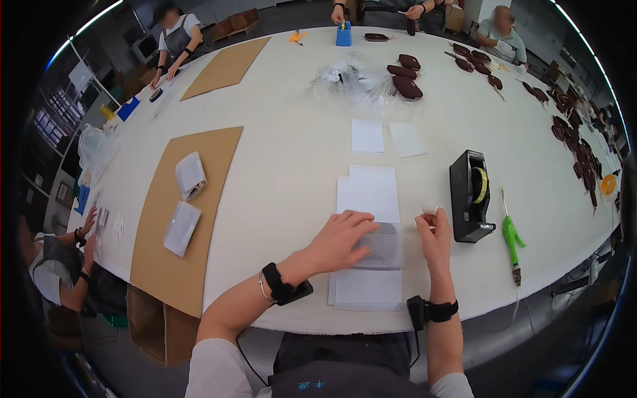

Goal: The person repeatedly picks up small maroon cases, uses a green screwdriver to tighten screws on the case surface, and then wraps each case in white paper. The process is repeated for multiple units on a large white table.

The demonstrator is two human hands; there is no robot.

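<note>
My left hand [340, 240] is spread over a translucent plastic sleeve [383, 253], its fingers apart at the sleeve's left side. The sleeve lies across white rectangular sheets [373, 192], with more white sheets [368, 290] nearer me. To the right of the sleeve, my right hand [435, 239] is closed, thumb and fingers drawn together. Something small and pale shows by its fingertips, too blurred to make out. Beside that hand stands a black tape dispenser [470, 199] with a yellowish roll. Farther right lies a green trigger tool [511, 235] with a thin nozzle and a hose.
On the left, a cardboard sheet [151, 222] carries two white wrapped packets [190, 174]. Loose clear plastic [345, 79] and several dark brown pouches [407, 87] lie farther off. Another tape dispenser [343, 34], blue, stands at the far edge. Co-workers are around the table.
</note>
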